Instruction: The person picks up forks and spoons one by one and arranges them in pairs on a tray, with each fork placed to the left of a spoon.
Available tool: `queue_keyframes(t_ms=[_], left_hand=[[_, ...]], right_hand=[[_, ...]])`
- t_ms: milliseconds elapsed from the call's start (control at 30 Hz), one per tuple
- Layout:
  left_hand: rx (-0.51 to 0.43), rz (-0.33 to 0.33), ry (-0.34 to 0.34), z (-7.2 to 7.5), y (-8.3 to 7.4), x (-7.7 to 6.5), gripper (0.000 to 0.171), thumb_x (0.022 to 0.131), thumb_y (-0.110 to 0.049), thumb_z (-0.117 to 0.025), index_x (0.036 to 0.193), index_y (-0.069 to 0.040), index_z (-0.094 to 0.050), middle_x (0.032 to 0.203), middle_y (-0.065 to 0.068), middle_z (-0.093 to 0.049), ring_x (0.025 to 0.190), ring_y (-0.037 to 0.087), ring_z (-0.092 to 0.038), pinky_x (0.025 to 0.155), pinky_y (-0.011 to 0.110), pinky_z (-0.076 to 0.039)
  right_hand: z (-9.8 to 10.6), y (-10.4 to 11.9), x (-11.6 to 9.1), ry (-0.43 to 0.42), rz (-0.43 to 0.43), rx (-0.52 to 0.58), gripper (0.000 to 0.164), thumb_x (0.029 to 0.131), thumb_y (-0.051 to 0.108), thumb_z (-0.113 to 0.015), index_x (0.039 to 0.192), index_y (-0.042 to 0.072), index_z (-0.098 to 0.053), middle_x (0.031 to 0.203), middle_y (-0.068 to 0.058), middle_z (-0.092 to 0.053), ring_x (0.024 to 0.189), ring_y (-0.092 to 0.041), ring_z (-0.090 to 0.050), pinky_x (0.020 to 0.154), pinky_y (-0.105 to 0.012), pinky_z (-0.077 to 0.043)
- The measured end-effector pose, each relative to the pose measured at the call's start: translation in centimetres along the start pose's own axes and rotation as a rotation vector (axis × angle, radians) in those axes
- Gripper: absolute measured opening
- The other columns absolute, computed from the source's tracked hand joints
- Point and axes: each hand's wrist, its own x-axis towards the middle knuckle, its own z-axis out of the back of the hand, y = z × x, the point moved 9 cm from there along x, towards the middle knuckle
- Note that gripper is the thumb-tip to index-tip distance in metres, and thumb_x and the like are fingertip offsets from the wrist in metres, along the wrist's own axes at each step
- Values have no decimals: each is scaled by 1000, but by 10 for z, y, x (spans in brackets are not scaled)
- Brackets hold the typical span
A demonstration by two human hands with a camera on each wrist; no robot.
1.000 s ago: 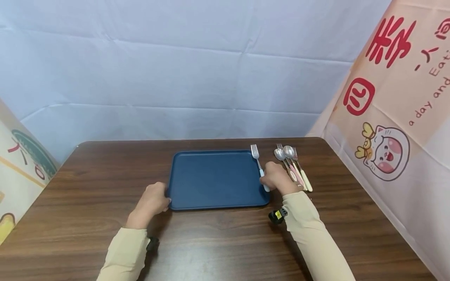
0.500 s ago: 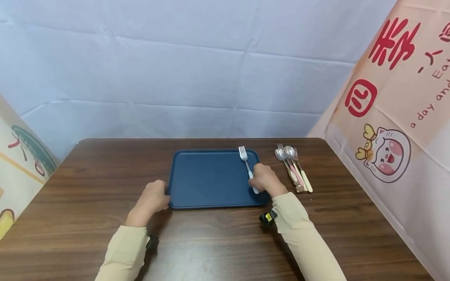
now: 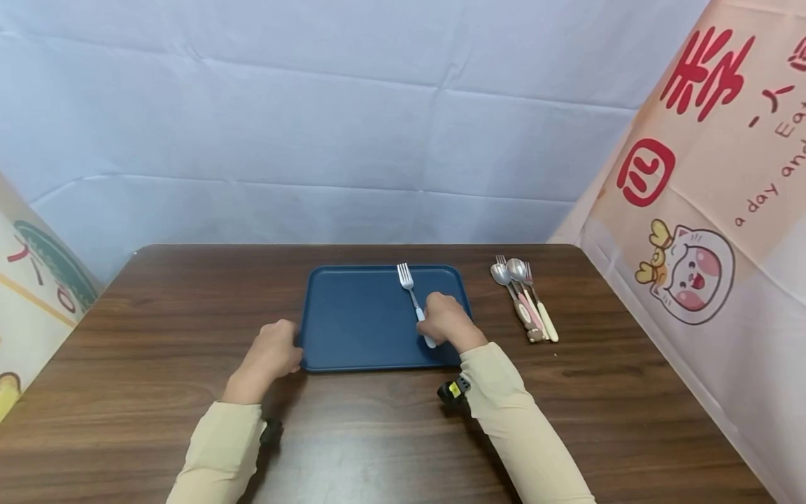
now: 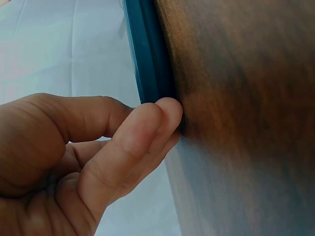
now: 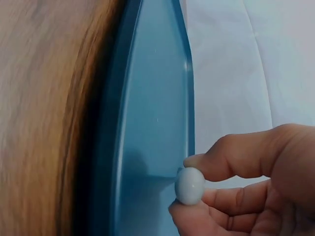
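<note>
A blue rectangular tray (image 3: 359, 318) lies on the wooden table. My left hand (image 3: 272, 350) pinches the tray's left edge near the front corner; in the left wrist view the thumb and fingers (image 4: 123, 137) meet at the rim. My right hand (image 3: 446, 318) pinches the pale blue handle of a fork (image 3: 406, 280) above the right half of the tray, its metal tines pointing to the back. In the right wrist view the rounded handle end (image 5: 190, 186) sits between thumb and fingers. Whether the fork touches the tray, I cannot tell.
Several spoons and forks (image 3: 525, 297) lie bunched on the table (image 3: 378, 434) right of the tray. A white cloth (image 3: 327, 126) hangs behind the table, and a printed cloth (image 3: 686, 210) hangs at the right.
My right hand has carried the fork leftward, from the tray's right edge to over its right half. My left hand keeps its hold on the tray's left edge.
</note>
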Motion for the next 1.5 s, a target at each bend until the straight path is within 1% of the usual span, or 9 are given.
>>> queue_keyframes(t_ms=[167,367,600,833,1100,1167,1333,1433,1500], left_hand=[[4,-3,9,0,0,0,29,82,4,-52,111,12,-55,60,6,-56,54,16,-55,59,33,-44],[14,-5,-13,4,0,0,19,81,4,-53,99,8,-59,58,5,-56,53,16,-55,55,32,-44],[15,0,-1,2,0,0,24,82,4,-53,105,11,-57,58,5,-56,54,16,-55,56,32,-44],[22,3,-6,2,1,1,17,81,4,-53,97,9,-58,58,6,-55,54,17,-53,55,32,-43],[24,-2,-8,3,0,0,22,81,4,-54,102,10,-58,59,5,-55,54,17,-54,57,32,-43],[23,0,-7,2,1,0,21,81,4,-53,100,10,-58,59,6,-55,54,17,-53,56,32,-43],[21,-11,-9,1,0,1,11,79,5,-53,88,5,-58,58,6,-54,53,18,-52,55,31,-42],[18,-12,-7,1,0,1,8,79,5,-52,84,3,-58,58,6,-54,53,18,-51,54,31,-41],[20,-10,-8,1,0,2,9,79,5,-52,85,3,-58,58,5,-54,54,18,-51,55,31,-41]], right_hand=[[-6,7,1,14,-2,17,38,83,7,-63,52,10,-42,48,-3,-49,42,-14,-51,41,-23,-38],[-11,18,2,12,21,30,40,82,8,-63,49,11,-40,45,-1,-43,41,-14,-48,42,-25,-38],[-17,24,2,19,28,54,42,81,11,-65,49,11,-38,44,1,-36,41,-13,-45,42,-25,-38],[-23,32,3,34,45,63,45,82,11,-65,47,12,-37,42,2,-35,39,-12,-41,40,-25,-32],[-34,44,5,44,87,103,43,81,9,-65,47,12,-39,42,1,-38,40,-13,-49,42,-25,-37],[-37,48,6,50,101,110,42,81,9,-65,47,12,-40,42,1,-40,41,-14,-50,42,-25,-37],[-40,57,7,46,120,116,44,81,9,-66,46,12,-40,40,1,-43,39,-14,-50,41,-25,-33],[-41,64,7,41,135,120,45,81,9,-65,45,12,-38,39,2,-40,37,-13,-46,40,-25,-30],[-42,68,8,43,147,122,46,81,9,-65,45,12,-37,39,2,-39,37,-12,-43,39,-25,-28]])
